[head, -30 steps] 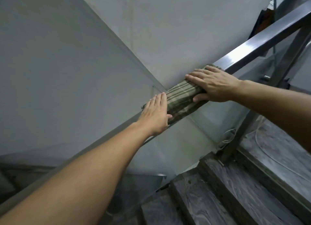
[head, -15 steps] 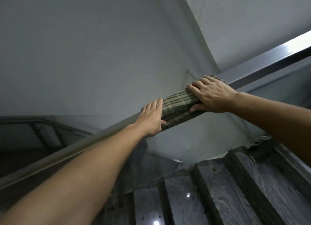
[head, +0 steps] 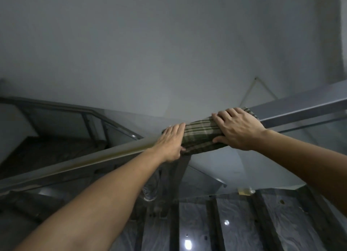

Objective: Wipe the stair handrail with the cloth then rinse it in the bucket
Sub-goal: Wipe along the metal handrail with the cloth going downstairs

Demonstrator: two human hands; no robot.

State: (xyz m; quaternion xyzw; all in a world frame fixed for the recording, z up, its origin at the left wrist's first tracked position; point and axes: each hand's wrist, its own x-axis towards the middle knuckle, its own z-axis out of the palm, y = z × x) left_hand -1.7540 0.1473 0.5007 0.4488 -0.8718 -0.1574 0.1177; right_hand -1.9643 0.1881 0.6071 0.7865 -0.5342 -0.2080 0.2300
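Green plaid cloth (head: 201, 136) draped over metal handrail (head: 97, 159), centre-right of frame, wrapped around rail's top and near side. Left hand (head: 171, 142) clasps rail at cloth's lower-left end, fingers flat over top, thumb tucked under, pinching cloth edge. Right hand (head: 238, 129) presses cloth's upper-right end, fingers spread over top, thumb hooked beneath (grasping cloth against rail). Dark marbled stair treads (head: 236, 230) fill lower right. Grey wall (head: 169, 44) across upper frame.
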